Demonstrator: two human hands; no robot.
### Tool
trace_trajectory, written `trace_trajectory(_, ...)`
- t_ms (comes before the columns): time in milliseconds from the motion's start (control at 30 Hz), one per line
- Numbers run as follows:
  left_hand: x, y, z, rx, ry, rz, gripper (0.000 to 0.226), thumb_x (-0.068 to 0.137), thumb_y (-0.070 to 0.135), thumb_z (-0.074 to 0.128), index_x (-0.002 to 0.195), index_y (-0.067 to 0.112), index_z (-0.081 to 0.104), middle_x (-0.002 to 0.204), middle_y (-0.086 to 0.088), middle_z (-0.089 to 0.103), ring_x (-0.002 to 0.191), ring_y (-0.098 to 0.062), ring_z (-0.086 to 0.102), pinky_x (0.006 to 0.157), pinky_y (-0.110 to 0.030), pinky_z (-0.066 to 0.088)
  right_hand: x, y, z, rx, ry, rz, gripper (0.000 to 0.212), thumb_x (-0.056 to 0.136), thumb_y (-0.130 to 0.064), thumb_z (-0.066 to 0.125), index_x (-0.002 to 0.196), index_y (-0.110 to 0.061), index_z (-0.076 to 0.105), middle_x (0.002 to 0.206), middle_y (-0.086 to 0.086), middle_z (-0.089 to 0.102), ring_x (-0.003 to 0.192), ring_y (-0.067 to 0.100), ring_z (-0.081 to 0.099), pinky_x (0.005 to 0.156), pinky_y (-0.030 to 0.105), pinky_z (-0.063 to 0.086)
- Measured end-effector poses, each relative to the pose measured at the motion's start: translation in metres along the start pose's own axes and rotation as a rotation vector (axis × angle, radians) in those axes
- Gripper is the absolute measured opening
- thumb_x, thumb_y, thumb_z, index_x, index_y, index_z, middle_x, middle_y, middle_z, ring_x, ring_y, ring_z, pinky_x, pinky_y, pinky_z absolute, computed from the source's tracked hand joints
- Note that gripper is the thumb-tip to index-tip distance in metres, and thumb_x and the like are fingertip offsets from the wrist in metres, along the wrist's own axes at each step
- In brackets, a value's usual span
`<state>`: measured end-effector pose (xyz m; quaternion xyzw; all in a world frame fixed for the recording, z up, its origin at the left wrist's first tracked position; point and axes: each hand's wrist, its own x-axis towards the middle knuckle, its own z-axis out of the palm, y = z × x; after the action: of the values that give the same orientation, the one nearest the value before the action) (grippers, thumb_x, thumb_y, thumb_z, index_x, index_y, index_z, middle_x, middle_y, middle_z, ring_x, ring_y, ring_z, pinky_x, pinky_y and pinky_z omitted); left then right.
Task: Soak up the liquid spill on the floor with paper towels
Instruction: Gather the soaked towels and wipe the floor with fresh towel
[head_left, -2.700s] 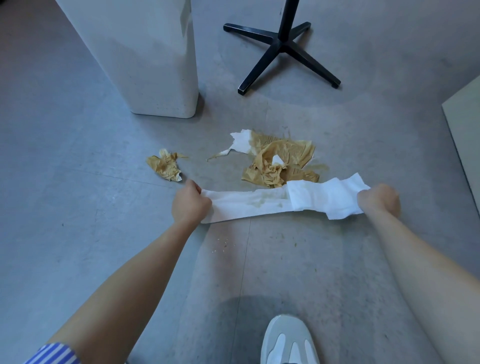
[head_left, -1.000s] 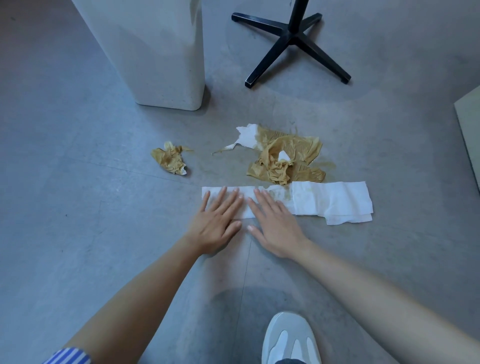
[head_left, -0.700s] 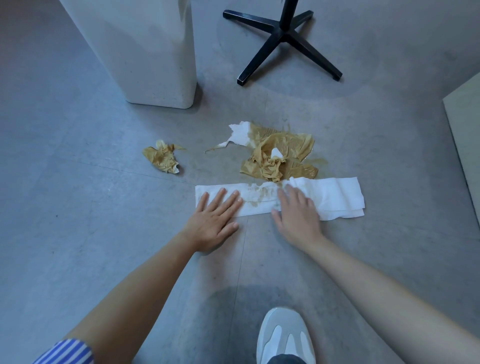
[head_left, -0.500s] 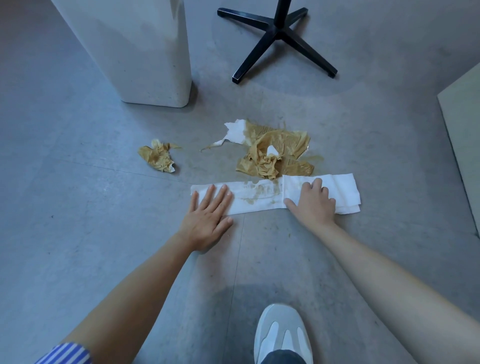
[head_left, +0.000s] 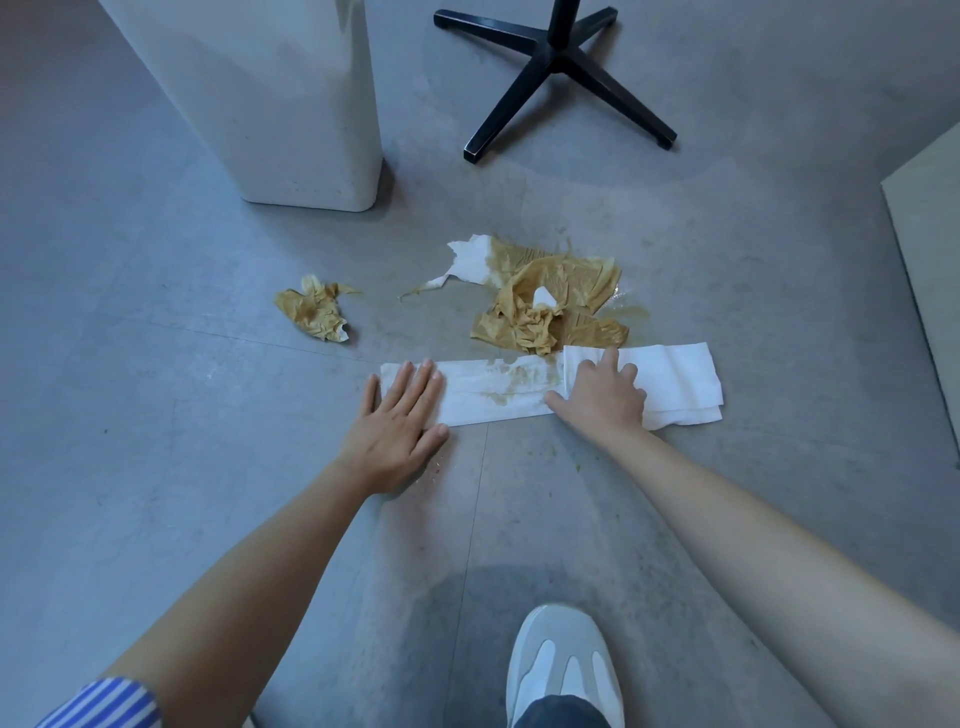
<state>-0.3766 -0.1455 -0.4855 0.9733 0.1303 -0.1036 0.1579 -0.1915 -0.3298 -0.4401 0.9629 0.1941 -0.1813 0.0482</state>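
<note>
A long white paper towel strip (head_left: 675, 379) lies flat on the grey floor (head_left: 156, 415), with brown stains near its middle. My left hand (head_left: 397, 423) presses flat on the strip's left end, fingers straight. My right hand (head_left: 602, 395) rests on the strip right of the stains, fingers slightly bent on the folded part. Just beyond the strip sits a pile of brown soaked towels (head_left: 545, 306) over the brown liquid spill (head_left: 631, 312). A smaller soaked wad (head_left: 317, 314) lies apart to the left.
A white bin (head_left: 270, 104) stands at the back left. A black cross-shaped stand base (head_left: 556, 67) is at the back right. A pale board edge (head_left: 930, 260) runs along the right. My white shoe (head_left: 563, 670) is at the bottom centre.
I laid the stretched strip down on the floor and let go of its ends. Both hands then pressed on it, and my right hand slid rightward along it past the stained middle.
</note>
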Motion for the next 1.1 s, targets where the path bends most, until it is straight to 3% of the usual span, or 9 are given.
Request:
trace_trajectory(200,-0.002,-0.002,0.002,-0.022,0.016,-0.152,0.082,0.083,0.062,-0.008,0.152,0.018,-0.008,0.159,0.003,-0.016,0.144,-0.013,-0.020,0.117,-0.042,-0.009,0.001,0.009,-0.004,0.047,-0.015,-0.011,0.019,0.089,-0.012,0.046,0.104,-0.006,0.056,0.126,0.012,0.038,0.109,0.033,0.040,0.072,0.035,0.036)
trace_trajectory(433,0.005,0.009,-0.006,0.077,0.047,-0.134,0.086,0.083,0.061,-0.006,0.154,0.014,0.004,0.161,-0.004,-0.004,0.148,-0.019,-0.006,0.115,-0.047,-0.014,0.011,0.049,-0.033,0.456,0.174,0.297,0.014,0.082,-0.014,0.054,0.078,-0.002,0.061,0.095,0.020,0.065,0.084,0.036,0.059,0.064,0.027,0.036)
trace_trajectory(500,0.012,0.019,-0.012,0.087,0.043,-0.089,0.083,0.086,0.060,-0.002,0.154,0.013,0.010,0.161,-0.006,0.001,0.149,-0.021,0.000,0.115,-0.049,-0.010,0.011,0.069,-0.045,0.505,0.231,0.376,0.013,0.080,-0.012,0.055,0.072,-0.003,0.061,0.079,0.020,0.062,0.082,0.038,0.060,0.064,0.027,0.037)
trace_trajectory(567,0.023,0.034,-0.019,0.127,0.023,-0.048,0.071,0.094,0.055,0.011,0.152,0.014,0.018,0.161,-0.008,0.005,0.148,-0.023,0.005,0.115,-0.051,-0.005,0.012,0.089,-0.055,0.584,0.310,0.440,0.017,0.077,-0.009,0.054,0.061,-0.005,0.055,0.059,0.013,0.048,0.068,0.035,0.052,0.061,0.028,0.039)
trace_trajectory(633,0.036,0.050,-0.027,0.154,0.020,-0.005,0.057,0.098,0.045,0.028,0.147,0.016,0.028,0.160,-0.008,0.011,0.146,-0.023,0.012,0.116,-0.053,0.000,0.012,0.103,-0.065,0.705,0.413,0.480,0.013,0.075,-0.009,0.053,0.063,-0.004,0.058,0.056,0.009,0.045,0.062,0.030,0.046,0.059,0.030,0.045)
trace_trajectory(733,0.060,0.083,-0.042,0.108,0.016,0.056,0.046,0.097,0.038,0.038,0.140,0.021,0.040,0.155,-0.005,0.023,0.141,-0.022,0.024,0.115,-0.052,0.006,0.007,0.113,-0.080,0.919,0.538,0.466,0.008,0.077,-0.011,0.052,0.074,-0.009,0.059,0.064,0.003,0.051,0.063,0.024,0.047,0.058,0.024,0.037)
trace_trajectory(900,0.092,0.136,-0.068,-0.177,-0.017,0.044,0.036,0.095,0.035,0.045,0.122,0.013,0.053,0.131,-0.006,0.046,0.117,-0.026,0.048,0.106,-0.046,0.030,-0.001,0.105,-0.097,1.223,0.561,0.321,0.015,0.082,-0.012,0.048,0.068,-0.018,0.045,0.063,-0.008,0.041,0.058,0.011,0.036,0.048,0.022,0.030)
trace_trajectory(1000,0.101,0.159,-0.082,-0.477,-0.076,-0.014,0.040,0.093,0.030,0.050,0.128,0.010,0.051,0.128,-0.006,0.053,0.112,-0.024,0.053,0.095,-0.038,0.042,-0.006,0.095,-0.102,1.352,0.511,0.218,0.023,0.084,-0.010,0.049,0.066,-0.020,0.039,0.065,-0.008,0.037,0.058,0.009,0.032,0.051,0.023,0.028)
trace_trajectory(1100,0.107,0.172,-0.084,-0.844,-0.188,-0.150,0.045,0.091,0.027,0.056,0.131,0.009,0.047,0.125,-0.005,0.055,0.106,-0.021,0.054,0.084,-0.030,0.043,-0.009,0.085,-0.106,1.453,0.501,0.137,0.021,0.080,-0.014,0.050,0.065,-0.021,0.037,0.066,-0.009,0.034,0.061,0.011,0.030,0.057,0.028,0.026)
